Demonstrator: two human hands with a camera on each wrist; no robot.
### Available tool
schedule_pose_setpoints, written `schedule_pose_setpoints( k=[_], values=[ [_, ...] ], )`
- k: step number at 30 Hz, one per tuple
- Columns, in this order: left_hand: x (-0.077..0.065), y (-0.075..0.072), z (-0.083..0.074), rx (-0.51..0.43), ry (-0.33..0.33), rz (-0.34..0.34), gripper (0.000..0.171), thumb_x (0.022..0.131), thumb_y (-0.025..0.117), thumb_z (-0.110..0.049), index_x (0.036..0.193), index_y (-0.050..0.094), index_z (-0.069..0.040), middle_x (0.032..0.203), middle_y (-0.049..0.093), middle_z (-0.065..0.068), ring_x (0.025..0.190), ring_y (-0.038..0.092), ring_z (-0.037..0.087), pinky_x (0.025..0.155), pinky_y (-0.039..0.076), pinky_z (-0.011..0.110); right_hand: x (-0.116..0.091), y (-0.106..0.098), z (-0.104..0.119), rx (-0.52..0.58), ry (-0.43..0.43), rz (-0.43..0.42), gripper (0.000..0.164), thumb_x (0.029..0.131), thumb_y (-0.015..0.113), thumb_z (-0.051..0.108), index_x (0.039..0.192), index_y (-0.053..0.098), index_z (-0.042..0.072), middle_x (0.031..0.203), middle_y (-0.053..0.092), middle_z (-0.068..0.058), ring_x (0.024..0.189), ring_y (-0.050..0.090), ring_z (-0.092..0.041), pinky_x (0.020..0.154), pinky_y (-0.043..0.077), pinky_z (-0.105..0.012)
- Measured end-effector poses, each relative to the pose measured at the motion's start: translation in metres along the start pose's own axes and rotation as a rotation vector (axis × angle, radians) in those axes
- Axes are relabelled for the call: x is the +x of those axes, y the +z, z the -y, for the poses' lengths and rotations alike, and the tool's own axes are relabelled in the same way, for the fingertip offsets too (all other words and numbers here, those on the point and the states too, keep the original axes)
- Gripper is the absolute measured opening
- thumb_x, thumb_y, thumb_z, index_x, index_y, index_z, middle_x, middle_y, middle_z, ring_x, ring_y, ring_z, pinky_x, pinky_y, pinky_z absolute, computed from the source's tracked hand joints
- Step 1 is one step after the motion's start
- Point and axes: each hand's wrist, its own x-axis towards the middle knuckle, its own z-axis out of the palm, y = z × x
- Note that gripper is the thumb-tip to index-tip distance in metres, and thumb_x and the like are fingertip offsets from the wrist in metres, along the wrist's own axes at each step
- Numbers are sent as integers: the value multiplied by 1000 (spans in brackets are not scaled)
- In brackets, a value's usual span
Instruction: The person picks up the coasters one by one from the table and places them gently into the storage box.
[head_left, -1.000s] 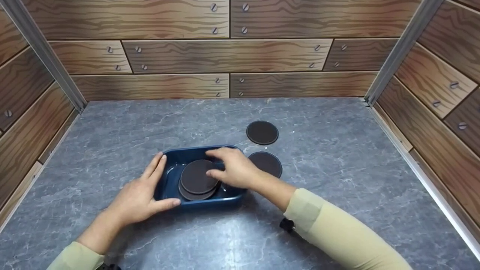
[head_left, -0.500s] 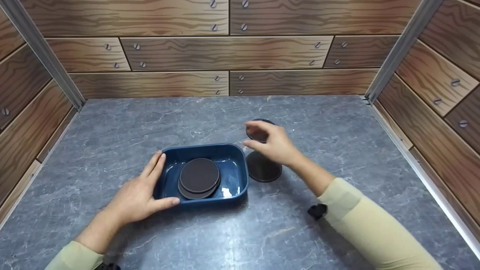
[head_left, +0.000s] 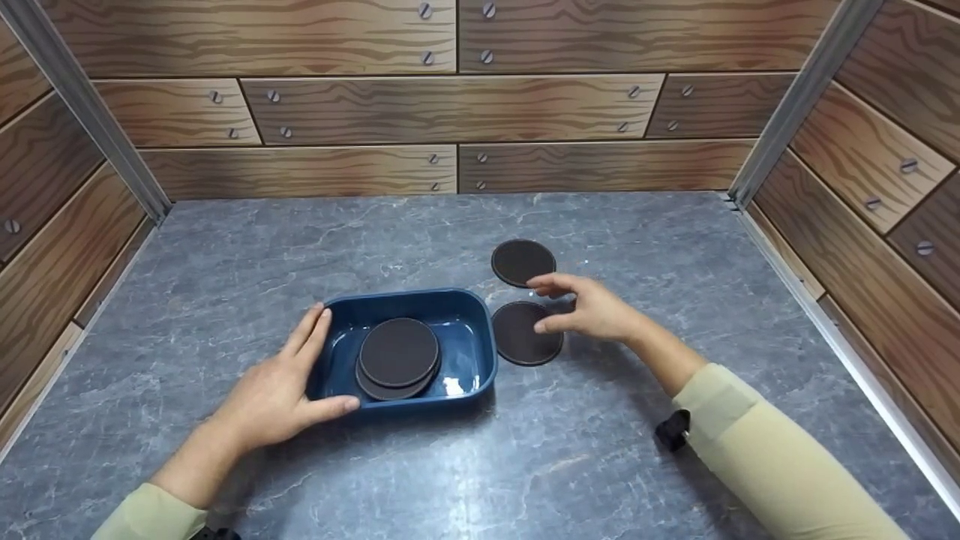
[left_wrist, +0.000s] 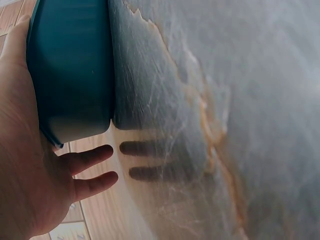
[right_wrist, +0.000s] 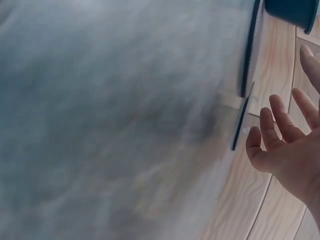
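In the head view a dark blue rectangular dish stands on the grey table, with two round dark coasters stacked off-centre inside it. My left hand rests against the dish's left end. Its thumb lies along the near rim, and its straight fingers touch the far left corner. Right of the dish, one dark coaster lies flat beside the wall, and a second coaster lies farther back. Above and just right of the nearer coaster hovers my right hand, fingers loosely bent and holding nothing. The right wrist view shows this hand spread apart from both coasters.
Wood-patterned panels close off the back and both sides. Grey metal posts stand at the corners. The grey marbled tabletop reaches to the panels.
My right hand has withdrawn from over the stacked coasters in the dish, passed above the far coaster, and come right and nearer. My left hand and the dish stay in place.
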Motion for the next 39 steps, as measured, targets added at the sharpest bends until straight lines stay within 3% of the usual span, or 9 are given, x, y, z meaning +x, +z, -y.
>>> schedule_pose_setpoints(
  k=[5,13,19,39],
  values=[
    [1,1,-1,-3,-3,4,121,87,69,-77,173,8,-19,179,4,5,115,66,52,92,52,67,-4,0,-8,43,56,88,79,86,90,15,153,53,0,150,57,-24,138,52,-42,120,32,-57],
    [1,0,0,-1,2,-5,121,87,69,-78,173,7,-19,179,4,5,114,66,53,92,52,68,-3,1,-8,12,105,147,90,85,92,21,160,46,7,157,49,-21,143,46,-40,122,29,-55],
    [1,1,1,3,18,-23,121,87,71,-76,173,11,-16,179,7,7,106,69,49,88,54,66,-2,2,-7,-45,119,158,97,83,93,27,164,42,11,156,49,-18,143,45,-37,121,29,-55],
    [0,0,0,0,9,0,120,88,71,-75,173,9,-17,179,6,7,109,68,50,90,53,67,-3,9,-5,-118,191,170,102,79,95,35,165,42,20,157,41,-14,146,35,-38,120,25,-62]
  ],
)
